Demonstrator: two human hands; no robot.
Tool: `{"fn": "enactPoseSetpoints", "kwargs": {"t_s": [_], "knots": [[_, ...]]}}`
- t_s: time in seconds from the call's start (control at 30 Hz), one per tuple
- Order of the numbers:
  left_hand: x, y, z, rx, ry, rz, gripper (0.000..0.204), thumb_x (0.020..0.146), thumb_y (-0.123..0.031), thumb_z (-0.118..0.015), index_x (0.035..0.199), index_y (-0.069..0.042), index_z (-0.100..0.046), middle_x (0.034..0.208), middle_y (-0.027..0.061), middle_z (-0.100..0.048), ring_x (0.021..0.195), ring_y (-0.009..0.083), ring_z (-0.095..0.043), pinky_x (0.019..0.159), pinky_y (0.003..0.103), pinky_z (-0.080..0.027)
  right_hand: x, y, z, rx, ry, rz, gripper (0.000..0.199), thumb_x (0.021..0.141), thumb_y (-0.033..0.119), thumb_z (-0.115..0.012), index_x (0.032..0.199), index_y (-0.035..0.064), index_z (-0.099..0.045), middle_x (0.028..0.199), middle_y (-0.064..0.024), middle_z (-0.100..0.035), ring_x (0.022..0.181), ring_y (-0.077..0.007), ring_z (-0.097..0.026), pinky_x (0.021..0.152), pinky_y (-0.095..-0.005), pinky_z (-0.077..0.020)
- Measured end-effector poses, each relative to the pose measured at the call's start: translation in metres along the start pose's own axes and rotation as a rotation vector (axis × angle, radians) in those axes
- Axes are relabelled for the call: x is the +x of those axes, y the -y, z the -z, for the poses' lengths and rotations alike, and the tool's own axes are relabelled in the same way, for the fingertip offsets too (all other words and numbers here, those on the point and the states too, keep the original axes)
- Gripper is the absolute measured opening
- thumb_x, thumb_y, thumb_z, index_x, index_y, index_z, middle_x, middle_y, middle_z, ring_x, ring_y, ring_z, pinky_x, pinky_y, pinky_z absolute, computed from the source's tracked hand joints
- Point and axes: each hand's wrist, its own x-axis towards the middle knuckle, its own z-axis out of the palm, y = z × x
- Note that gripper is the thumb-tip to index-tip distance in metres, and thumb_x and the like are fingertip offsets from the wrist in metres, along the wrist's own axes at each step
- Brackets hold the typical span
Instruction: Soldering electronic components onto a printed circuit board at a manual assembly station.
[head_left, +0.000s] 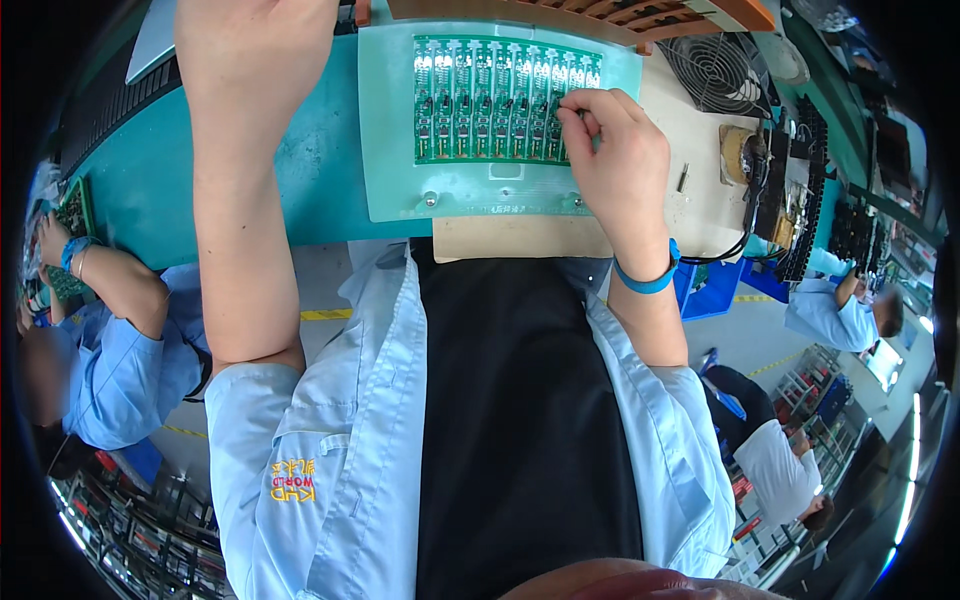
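A green circuit board panel (490, 100) of several narrow strips lies in a pale green carrier tray (395, 150) on the teal bench. My right hand (615, 150) rests on the panel's right side, fingertips pinched together on a small part at one strip; the part itself is too small to make out. A blue wrist strap (648, 280) circles that wrist. My left hand (255, 50) reaches forward past the tray's left edge, running out of the top of the picture; its fingers are hidden.
A small fan (715, 70) and a coil of tape (742, 150) sit on the beige mat right of the tray. An orange rack (640, 15) stands behind it. One person in a blue shirt (110, 350) works at left, others at right (835, 310).
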Motion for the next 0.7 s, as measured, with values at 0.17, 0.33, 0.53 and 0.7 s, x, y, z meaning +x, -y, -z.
{"fn": "enactPoseSetpoints", "kwargs": {"t_s": [0.17,0.33,0.53,0.7], "knots": [[0.004,0.007,0.0,-0.025,-0.07,-0.123,0.019,0.098,-0.005,-0.066,0.11,0.008,-0.071,0.09,0.0066,-0.069,0.073,0.0107,-0.054,0.066,0.021,-0.045,-0.001,0.0,0.005,0.032,0.025,-0.109,0.006,0.084,0.006,-0.073,0.089,0.0104,-0.072,0.079,-0.0019,-0.065,0.06,-0.0227,-0.058,0.055,-0.033,-0.0472],[0.009,0.018,-0.004,-0.054,-0.115,-0.224,0.019,0.097,-0.006,-0.066,0.109,0.008,-0.072,0.09,0.0067,-0.07,0.073,0.0108,-0.055,0.067,0.021,-0.046,0.001,0.01,0.001,0.095,0.026,-0.084,0.008,0.083,0.004,-0.073,0.087,0.0096,-0.071,0.08,-0.0024,-0.066,0.058,-0.0217,-0.057,0.055,-0.0327,-0.0465],[0.007,0.019,0.006,0.159,-0.068,-0.167,0.02,0.097,-0.007,-0.067,0.109,0.008,-0.072,0.089,0.0064,-0.07,0.071,0.0102,-0.054,0.065,0.021,-0.045,0.005,0.009,-0.01,0.041,0.025,-0.018,0.008,0.082,0.003,-0.073,0.086,0.0091,-0.071,0.08,-0.002,-0.066,0.058,-0.0199,-0.056,0.054,-0.0319,-0.0461],[0.006,0.018,0.008,0.278,-0.046,-0.129,0.02,0.097,-0.007,-0.067,0.109,0.008,-0.072,0.088,0.006,-0.07,0.07,0.0097,-0.053,0.064,0.021,-0.044,0.007,0.01,-0.009,0.074,0.064,-0.031,0.007,0.082,0.004,-0.073,0.086,0.009,-0.071,0.078,-0.0016,-0.066,0.058,-0.0197,-0.057,0.055,-0.0317,-0.0465]]}}
